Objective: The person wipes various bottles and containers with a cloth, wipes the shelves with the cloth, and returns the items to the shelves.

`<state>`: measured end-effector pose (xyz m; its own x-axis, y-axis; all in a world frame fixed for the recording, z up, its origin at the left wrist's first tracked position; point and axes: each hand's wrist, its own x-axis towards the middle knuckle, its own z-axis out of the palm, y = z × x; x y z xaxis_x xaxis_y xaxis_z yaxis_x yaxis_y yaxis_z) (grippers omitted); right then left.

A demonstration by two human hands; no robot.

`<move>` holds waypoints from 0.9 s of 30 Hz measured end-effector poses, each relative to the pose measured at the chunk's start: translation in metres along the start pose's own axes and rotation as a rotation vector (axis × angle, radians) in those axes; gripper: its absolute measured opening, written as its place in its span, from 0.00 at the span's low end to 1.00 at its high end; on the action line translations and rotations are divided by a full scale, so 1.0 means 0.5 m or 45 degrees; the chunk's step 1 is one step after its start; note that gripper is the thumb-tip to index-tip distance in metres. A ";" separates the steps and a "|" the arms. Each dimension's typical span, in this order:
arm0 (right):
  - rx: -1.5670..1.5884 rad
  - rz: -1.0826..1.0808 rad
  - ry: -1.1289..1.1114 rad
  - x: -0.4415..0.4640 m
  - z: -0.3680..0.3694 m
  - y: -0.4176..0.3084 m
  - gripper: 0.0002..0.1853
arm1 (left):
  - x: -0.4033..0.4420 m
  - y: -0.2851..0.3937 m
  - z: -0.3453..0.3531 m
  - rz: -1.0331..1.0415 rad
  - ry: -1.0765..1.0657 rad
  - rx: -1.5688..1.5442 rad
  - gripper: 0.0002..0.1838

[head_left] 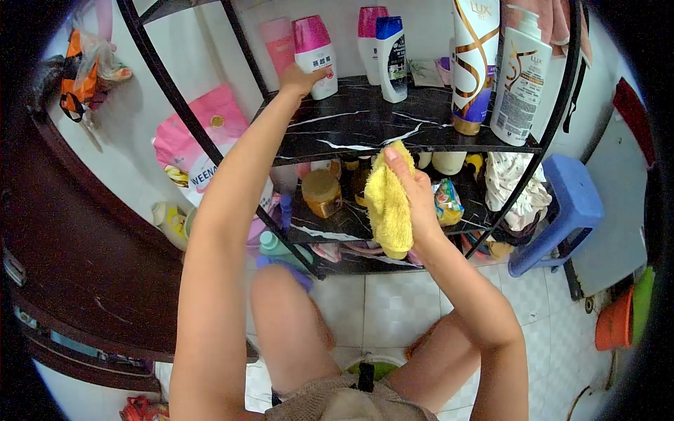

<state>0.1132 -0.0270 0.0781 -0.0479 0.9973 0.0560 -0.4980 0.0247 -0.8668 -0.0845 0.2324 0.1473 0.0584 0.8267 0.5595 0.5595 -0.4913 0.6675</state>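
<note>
At the left of the top black marble-patterned shelf (330,130), my left hand (302,81) is closed around a white bottle with a pink cap (314,45). My right hand (414,189) grips a yellow cloth (390,210), which hangs in front of the shelf edge. Beside the held bottle stands a pink bottle (278,43). Farther right are another pink-capped bottle (369,28), a dark blue-capped bottle (392,63), a tall white and gold bottle (474,63) and a white pump bottle (521,84).
The lower shelf holds a jar (321,193), a colourful packet (447,202) and crumpled fabric (516,186). A pink bag (210,133) leans at the left. At the right stand a blue stool (562,203) and an orange bin (615,319). Black metal posts frame the rack.
</note>
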 end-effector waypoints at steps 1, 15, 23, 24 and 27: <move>-0.001 -0.006 0.001 0.002 -0.001 0.001 0.22 | 0.010 -0.007 0.000 0.006 0.000 -0.003 0.28; -0.040 -0.026 -0.006 0.011 -0.022 0.006 0.22 | 0.049 -0.068 0.000 -0.267 -0.051 0.109 0.44; -0.017 -0.005 -0.035 0.015 -0.023 0.010 0.18 | 0.045 -0.081 -0.016 -0.215 -0.012 -0.005 0.42; -0.018 -0.005 -0.034 0.016 -0.023 0.011 0.18 | 0.042 -0.078 -0.016 -0.198 -0.004 -0.022 0.42; -0.034 0.007 -0.016 0.020 -0.025 0.018 0.18 | 0.030 -0.064 -0.016 -0.266 0.081 0.377 0.43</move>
<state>0.1190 -0.0160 0.0649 -0.0617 0.9964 0.0574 -0.4744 0.0213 -0.8800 -0.1083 0.2584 0.1383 -0.1290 0.8776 0.4617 0.7694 -0.2052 0.6049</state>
